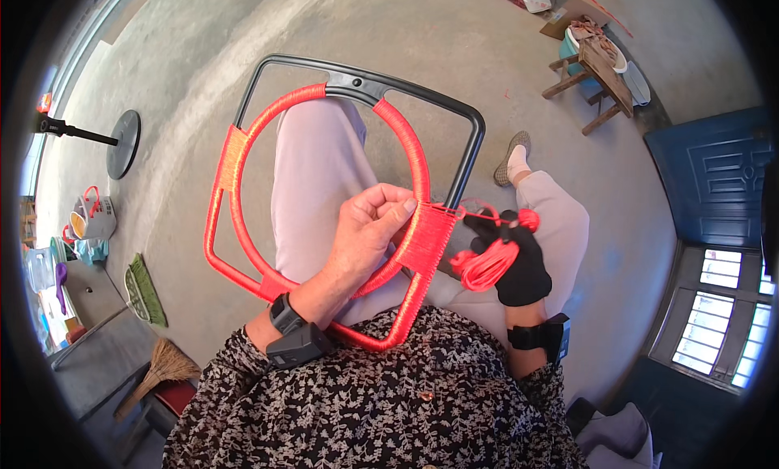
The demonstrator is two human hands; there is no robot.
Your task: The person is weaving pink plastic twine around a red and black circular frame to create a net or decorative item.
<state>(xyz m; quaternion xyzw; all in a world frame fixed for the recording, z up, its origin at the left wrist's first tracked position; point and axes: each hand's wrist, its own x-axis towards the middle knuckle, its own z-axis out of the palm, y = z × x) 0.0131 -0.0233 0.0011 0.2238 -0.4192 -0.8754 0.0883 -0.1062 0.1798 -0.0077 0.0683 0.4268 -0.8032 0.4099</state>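
In the head view, a frame (425,246) with an inner ring stands mid-picture above the lap, wound mostly in red cord, its upper bar bare black. The left hand (369,230), at centre, has its grip closed on the ring's right side, thumb uppermost, beside a wide wrapped joint. Right of centre, the right hand (522,262), in a black glove, has its grip closed on a bundle of red cord (485,268); a strand runs to the frame. A wooden stool (600,71) stands upper right, a straw broom (166,365) lower left.
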